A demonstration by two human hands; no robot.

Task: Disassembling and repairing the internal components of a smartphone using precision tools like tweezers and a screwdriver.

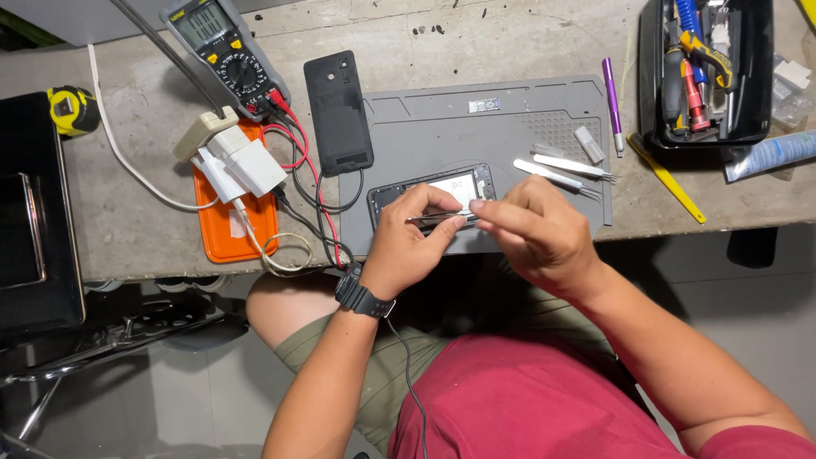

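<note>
A grey work mat [476,127] lies beneath the fingers [442,197]; beyond them a black phone back cover [338,112], an orange pad [242,223], red and black meter leads [308,170].

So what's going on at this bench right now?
A person sits at a bench, both hands over an opened phone on a grey mat. The left hand and right hand together pinch a thin dark strip above it. Two tweezers lie to the right, a multimeter behind.

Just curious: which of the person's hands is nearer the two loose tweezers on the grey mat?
Right. The right hand sits just below the tweezers; the left hand is farther left, over the opened phone.
</note>
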